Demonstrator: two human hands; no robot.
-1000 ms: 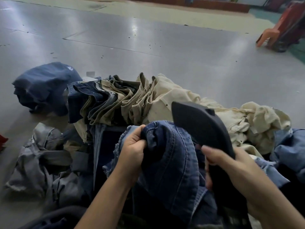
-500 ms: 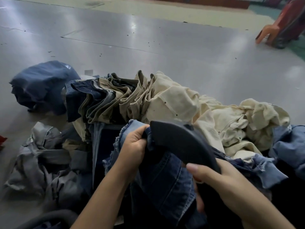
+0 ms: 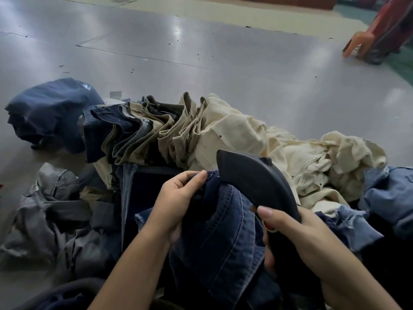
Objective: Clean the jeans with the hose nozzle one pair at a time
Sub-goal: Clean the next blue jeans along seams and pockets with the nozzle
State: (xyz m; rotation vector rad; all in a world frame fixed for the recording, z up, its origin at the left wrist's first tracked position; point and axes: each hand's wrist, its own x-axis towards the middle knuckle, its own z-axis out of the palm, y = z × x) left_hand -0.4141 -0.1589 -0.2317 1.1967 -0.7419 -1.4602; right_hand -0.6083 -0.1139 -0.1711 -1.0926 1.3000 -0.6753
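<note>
A pair of dark blue jeans point(image 3: 225, 233) is bunched up in front of me, low in the head view. My left hand point(image 3: 178, 200) pinches the top edge of the denim between thumb and fingers. My right hand point(image 3: 297, 238) grips the handle of a black hose nozzle point(image 3: 252, 177). The nozzle's broad curved head points up and left, and its underside lies against the jeans just right of my left fingertips. The hose itself is hidden.
A row of folded khaki and dark jeans point(image 3: 143, 133) lies behind, with a cream heap point(image 3: 279, 148) to its right. Grey trousers point(image 3: 55, 218) lie at left, a blue bundle point(image 3: 51, 113) at far left, light denim point(image 3: 391, 198) at right. An orange chair point(image 3: 366, 39) stands on the grey floor point(image 3: 223, 63).
The nozzle swung left and down onto the jeans, then drew back right and up a little. My left hand shifted its hold to the denim's top edge.
</note>
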